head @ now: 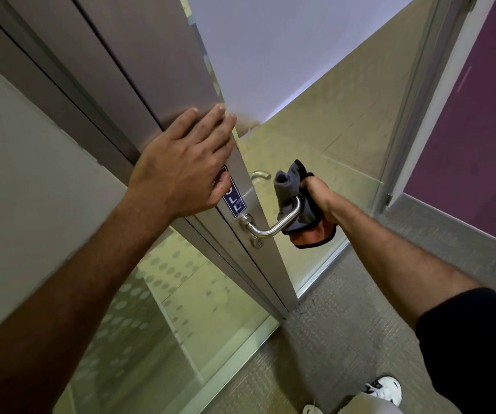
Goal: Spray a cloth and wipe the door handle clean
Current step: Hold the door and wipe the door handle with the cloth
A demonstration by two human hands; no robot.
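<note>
door handle [273, 227] – brushed metal, smooth, satin sheen | cloth [293, 192] – soft grey fabric w/ orange side, matt | door frame [181, 70] – brushed metal, dull gloss | glass panel [163, 294] – frosted dots | floor [345, 324] – rough carpet, matt

A blue sign [235, 199] on the door's metal edge [258, 258] reads "ULL", its first letter hidden.

White shoes [385, 389] on grey carpet [345, 318]

Even indoor light, sharp — wide-angle edge warping
</note>
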